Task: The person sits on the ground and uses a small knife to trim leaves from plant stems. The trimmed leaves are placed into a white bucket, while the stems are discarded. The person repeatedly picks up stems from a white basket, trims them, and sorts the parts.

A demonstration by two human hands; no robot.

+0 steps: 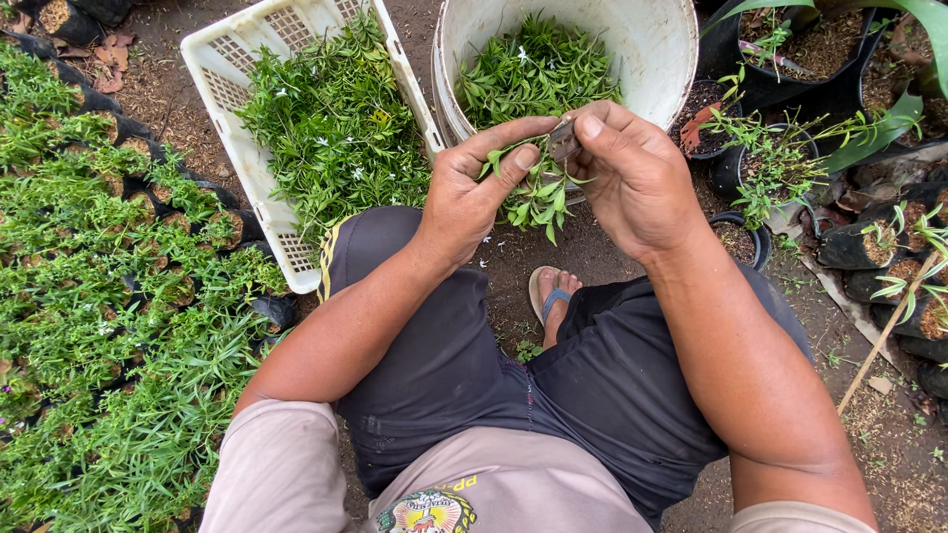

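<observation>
Two hands work a leafy cutting just in front of the white bucket (652,49).

The left hand (479,188) pinches a green sprig (538,192) between thumb and curled fingers, just below the bucket's near rim; the sprig's long axis runs roughly upright in the view, its cut end up in the grip and its leaves hanging down toward the person's lap. The right hand (632,173) closes thumb and forefinger on a small dull blade (565,138) that touches the top of the sprig. The bucket holds more green cuttings. Left of the bucket stands a white plastic crate (222,59) filled with the same foliage; right of it sit black pots (760,242) with seedlings.
</observation>
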